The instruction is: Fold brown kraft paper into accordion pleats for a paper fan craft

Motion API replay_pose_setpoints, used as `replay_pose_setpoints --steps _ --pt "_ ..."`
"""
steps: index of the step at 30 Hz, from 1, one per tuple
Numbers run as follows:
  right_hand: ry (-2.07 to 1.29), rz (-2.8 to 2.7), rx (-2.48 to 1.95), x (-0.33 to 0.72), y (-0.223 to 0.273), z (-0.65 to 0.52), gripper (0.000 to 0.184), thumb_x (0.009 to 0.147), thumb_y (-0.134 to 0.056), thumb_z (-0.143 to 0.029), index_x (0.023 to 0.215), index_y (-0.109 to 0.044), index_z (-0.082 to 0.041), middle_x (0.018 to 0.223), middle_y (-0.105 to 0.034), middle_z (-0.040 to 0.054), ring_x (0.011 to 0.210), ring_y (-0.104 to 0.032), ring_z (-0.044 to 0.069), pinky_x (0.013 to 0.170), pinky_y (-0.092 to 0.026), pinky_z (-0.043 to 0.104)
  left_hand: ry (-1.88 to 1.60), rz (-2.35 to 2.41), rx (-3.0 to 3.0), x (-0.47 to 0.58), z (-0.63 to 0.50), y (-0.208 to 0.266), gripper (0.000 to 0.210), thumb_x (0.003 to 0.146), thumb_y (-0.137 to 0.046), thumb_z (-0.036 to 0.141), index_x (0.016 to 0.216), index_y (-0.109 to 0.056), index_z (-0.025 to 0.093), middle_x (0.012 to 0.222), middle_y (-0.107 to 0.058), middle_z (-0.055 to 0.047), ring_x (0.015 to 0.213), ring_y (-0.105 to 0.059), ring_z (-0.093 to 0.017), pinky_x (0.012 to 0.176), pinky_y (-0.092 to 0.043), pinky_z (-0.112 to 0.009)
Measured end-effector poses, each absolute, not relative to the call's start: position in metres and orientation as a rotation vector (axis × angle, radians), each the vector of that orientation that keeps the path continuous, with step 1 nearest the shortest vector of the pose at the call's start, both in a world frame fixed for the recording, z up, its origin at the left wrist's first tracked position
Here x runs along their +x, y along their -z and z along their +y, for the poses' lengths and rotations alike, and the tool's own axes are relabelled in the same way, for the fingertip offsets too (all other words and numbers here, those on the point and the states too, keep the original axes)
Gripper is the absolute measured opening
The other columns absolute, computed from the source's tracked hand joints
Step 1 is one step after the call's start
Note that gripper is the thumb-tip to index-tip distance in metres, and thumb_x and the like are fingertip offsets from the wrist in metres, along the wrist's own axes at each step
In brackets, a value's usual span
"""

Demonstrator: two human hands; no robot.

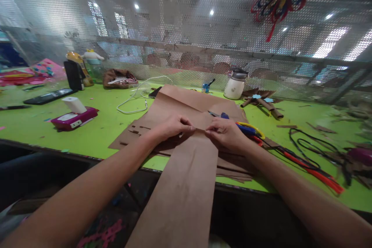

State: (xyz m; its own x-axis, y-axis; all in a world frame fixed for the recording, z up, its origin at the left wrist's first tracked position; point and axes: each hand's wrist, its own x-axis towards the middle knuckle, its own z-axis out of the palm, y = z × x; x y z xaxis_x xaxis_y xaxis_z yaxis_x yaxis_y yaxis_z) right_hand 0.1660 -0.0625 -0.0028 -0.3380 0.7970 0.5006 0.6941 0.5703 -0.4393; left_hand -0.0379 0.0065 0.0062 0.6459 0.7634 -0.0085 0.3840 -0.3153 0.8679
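A long strip of brown kraft paper [188, 186] runs from my fingers down over the table's front edge. My left hand [176, 127] pinches the far end of this strip at its left corner, thumb against forefinger. At the right corner my right hand [223, 131] pinches the same end. Larger brown paper sheets [200, 99] lie stacked beneath both hands, some with small cut-out slots at the left. Just beyond my right wrist are scissors [250, 130] with blue, yellow and red handles, partly hidden by the hand.
On the green table [99, 139] a purple device [74, 118] and a white cable [130, 111] lie left. A jar with a dark lid [235, 85] stands behind. A black cord [314, 143] and a red-orange tool [316, 174] lie right. A perforated metal screen [174, 27] closes the back.
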Motion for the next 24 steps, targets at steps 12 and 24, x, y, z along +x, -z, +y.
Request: replay_pose_setpoints --steps 12,24 --pt "-0.226 -2.258 -1.225 0.172 0.009 -0.040 0.012 0.075 -0.057 -0.019 0.069 -0.067 -0.015 0.064 -0.064 0.0026 0.059 -0.054 0.011 0.058 -0.038 0.022 -0.362 0.852 2.152 -0.035 0.031 0.000 0.017 0.067 -0.060 0.029 0.069 -0.063 0.013 0.054 -0.056 0.001 0.048 -0.046 -0.009 0.049 -0.032 -0.022" --pt "-0.105 -2.431 -1.201 0.167 0.003 -0.042 0.015 0.078 -0.054 -0.015 0.076 -0.069 -0.013 0.073 -0.065 0.0058 0.065 -0.053 0.012 0.062 -0.038 0.023 -0.176 0.616 2.375 -0.013 0.043 -0.013 0.015 0.063 -0.061 0.027 0.067 -0.065 0.012 0.058 -0.058 0.002 0.056 -0.046 -0.009 0.056 -0.034 -0.021"
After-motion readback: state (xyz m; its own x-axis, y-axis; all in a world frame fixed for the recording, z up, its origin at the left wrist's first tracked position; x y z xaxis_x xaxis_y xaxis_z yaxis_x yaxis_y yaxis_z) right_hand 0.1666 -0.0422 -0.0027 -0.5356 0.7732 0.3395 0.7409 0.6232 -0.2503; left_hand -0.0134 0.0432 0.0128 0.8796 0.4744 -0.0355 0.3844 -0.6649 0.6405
